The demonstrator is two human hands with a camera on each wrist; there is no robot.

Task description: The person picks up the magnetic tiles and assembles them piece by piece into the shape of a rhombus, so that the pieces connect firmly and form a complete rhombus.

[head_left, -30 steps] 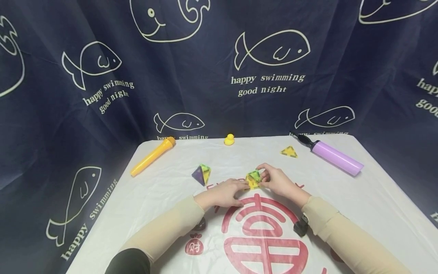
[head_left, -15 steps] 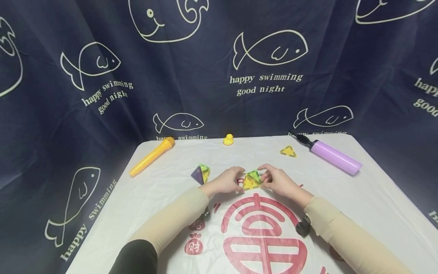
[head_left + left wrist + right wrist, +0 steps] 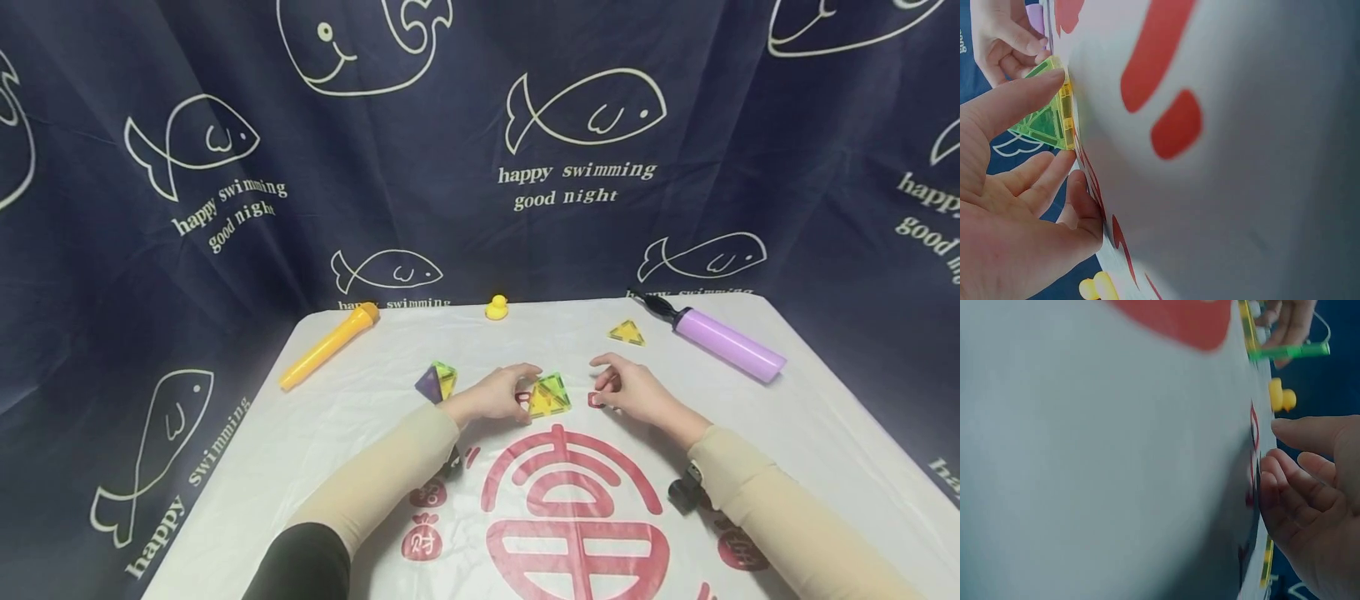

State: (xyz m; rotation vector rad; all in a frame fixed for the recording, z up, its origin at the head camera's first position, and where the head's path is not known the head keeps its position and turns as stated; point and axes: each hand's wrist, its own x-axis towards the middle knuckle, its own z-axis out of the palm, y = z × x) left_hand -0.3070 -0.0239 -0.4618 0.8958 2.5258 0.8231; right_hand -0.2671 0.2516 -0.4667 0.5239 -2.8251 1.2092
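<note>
Yellow and green translucent magnetic tiles (image 3: 550, 395) are joined at the middle of the table, the green one (image 3: 1044, 122) standing up from the yellow one. My left hand (image 3: 495, 394) holds them from the left, thumb at the near corner and fingers at the far corner. To their right, my right hand (image 3: 633, 390) is apart from them, fingers loosely curled and holding nothing. A joined purple, yellow and green tile shape (image 3: 437, 382) stands left of my left hand. One flat yellow triangle tile (image 3: 627, 332) lies beyond my right hand.
The white tablecloth (image 3: 375, 350) bears red printing. An orange toy microphone (image 3: 330, 346) lies at the back left and a purple hand pump (image 3: 727, 343) at the back right. Between them sits a yellow rubber duck (image 3: 497, 307). A dark fish-print curtain (image 3: 465, 200) hangs behind.
My left hand first drew back leftward, from over the tiles to their left edges. My right hand has since let go of the tiles and moved right.
</note>
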